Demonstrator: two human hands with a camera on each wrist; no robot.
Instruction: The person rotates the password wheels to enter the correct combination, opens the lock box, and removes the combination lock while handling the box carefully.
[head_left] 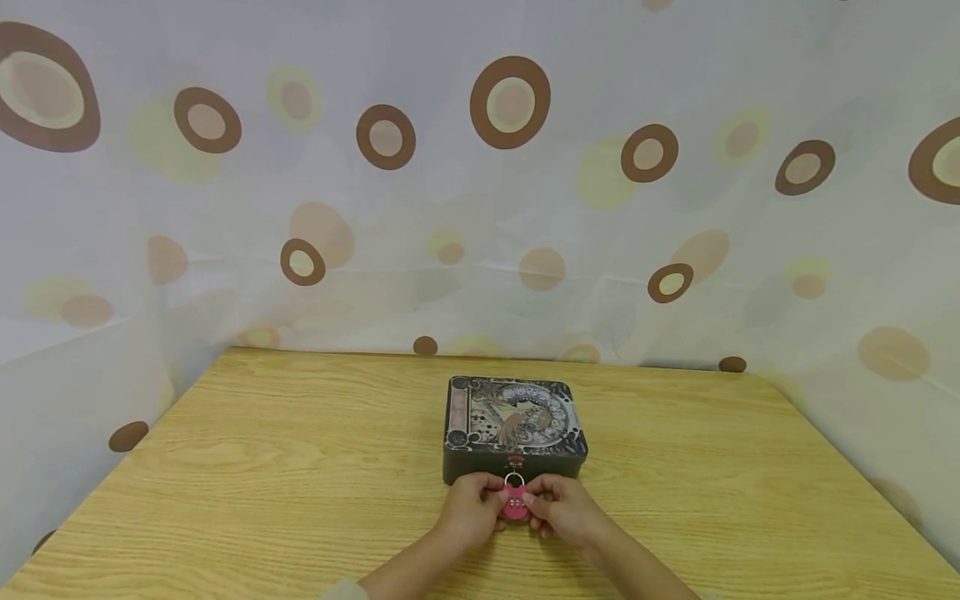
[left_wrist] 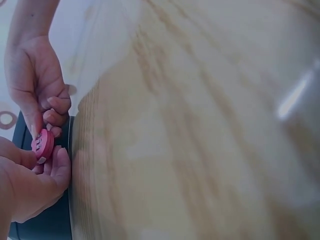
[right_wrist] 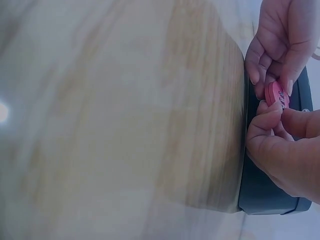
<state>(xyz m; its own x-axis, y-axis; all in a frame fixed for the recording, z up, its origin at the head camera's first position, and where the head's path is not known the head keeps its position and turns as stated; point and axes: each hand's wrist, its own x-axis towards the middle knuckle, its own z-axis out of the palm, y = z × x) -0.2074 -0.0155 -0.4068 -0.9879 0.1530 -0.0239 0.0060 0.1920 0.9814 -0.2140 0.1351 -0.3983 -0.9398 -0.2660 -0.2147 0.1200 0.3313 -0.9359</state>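
A pink combination padlock (head_left: pixel 515 503) with a row of number dials hangs by its silver shackle (head_left: pixel 514 478) at the red-marked clasp (head_left: pixel 516 461) on the front of a dark, picture-lidded box (head_left: pixel 517 417). My left hand (head_left: pixel 471 510) pinches the padlock's left side between thumb and fingers. From the other side my right hand (head_left: pixel 564 510) grips its right edge, thumb close to the dials. In the left wrist view the padlock (left_wrist: pixel 44 144) sits between both hands' fingertips. The right wrist view shows the padlock (right_wrist: pixel 276 95) held the same way, in front of the box's dark side (right_wrist: pixel 270 192).
The box stands on a wood-grain table (head_left: pixel 300 450), its lid closed. Behind and beside the table hangs a pale curtain (head_left: pixel 420 208) with brown and yellow circles, meeting the table's back edge.
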